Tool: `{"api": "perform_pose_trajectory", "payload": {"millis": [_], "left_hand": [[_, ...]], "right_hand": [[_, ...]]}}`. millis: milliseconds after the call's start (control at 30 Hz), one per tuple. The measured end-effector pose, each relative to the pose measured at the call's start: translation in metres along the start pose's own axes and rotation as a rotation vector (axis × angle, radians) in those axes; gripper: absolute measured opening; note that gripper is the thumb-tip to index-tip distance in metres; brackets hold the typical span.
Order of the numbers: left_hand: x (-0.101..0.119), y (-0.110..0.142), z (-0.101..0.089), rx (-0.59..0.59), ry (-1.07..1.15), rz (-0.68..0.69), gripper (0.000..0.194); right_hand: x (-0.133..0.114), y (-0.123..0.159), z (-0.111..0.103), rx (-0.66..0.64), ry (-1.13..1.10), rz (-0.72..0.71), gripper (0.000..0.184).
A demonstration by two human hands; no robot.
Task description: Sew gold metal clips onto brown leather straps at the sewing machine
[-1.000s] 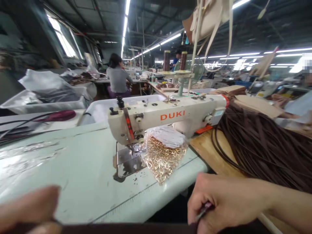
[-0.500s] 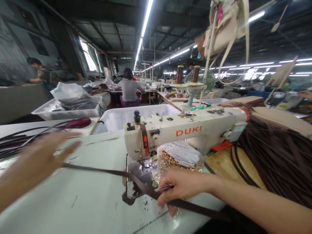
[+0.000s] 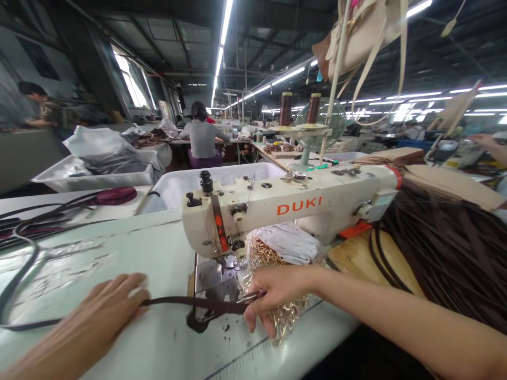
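A narrow dark brown strap [image 3: 190,302] runs nearly level between my two hands, in front of the sewing machine's needle plate. My left hand [image 3: 114,306] is closed round it at the lower left, and its other length loops away over the tabletop. My right hand [image 3: 269,298] is closed on a slim metal tool [image 3: 253,296], its kind unclear, with the strap's right end at the same fingers. Beneath this hand lies a clear bag of gold-coloured metal hardware [image 3: 287,316]. The white sewing machine [image 3: 301,203] stands just behind.
A heap of dark brown strips [image 3: 443,248] lies on the right beside a wooden board [image 3: 356,258]. Behind the machine is a white bin [image 3: 170,184]. Thread cones [image 3: 285,110] and a hanging bag [image 3: 364,47] rise above. A person [image 3: 204,134] sits farther back.
My left hand has come down and right from a blurred reach and closed on the strap. The strap has shifted left; its tail no longer shows beyond my right hand. The view has shifted slightly.
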State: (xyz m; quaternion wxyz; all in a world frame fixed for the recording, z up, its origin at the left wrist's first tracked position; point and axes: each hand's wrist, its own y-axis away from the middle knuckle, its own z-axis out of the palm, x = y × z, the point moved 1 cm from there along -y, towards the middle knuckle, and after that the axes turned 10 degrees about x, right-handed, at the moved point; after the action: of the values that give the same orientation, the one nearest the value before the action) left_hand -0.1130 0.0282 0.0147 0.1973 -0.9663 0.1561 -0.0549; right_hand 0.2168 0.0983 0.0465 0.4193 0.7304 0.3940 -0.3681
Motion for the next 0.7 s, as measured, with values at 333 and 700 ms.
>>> {"api": "perform_pose_trajectory", "payload": {"millis": [333,700], "left_hand": [[0.107,-0.029,0.015,-0.31,0.535,0.007,0.024],[0.096,-0.049,0.032,-0.329,0.837,-0.348,0.05]], "right_hand": [[0.014,0.013,-0.015,0.735,0.438,0.087,0.041],[0.038,-0.013,-0.022,0.82,0.766,0.181,0.026]]}}
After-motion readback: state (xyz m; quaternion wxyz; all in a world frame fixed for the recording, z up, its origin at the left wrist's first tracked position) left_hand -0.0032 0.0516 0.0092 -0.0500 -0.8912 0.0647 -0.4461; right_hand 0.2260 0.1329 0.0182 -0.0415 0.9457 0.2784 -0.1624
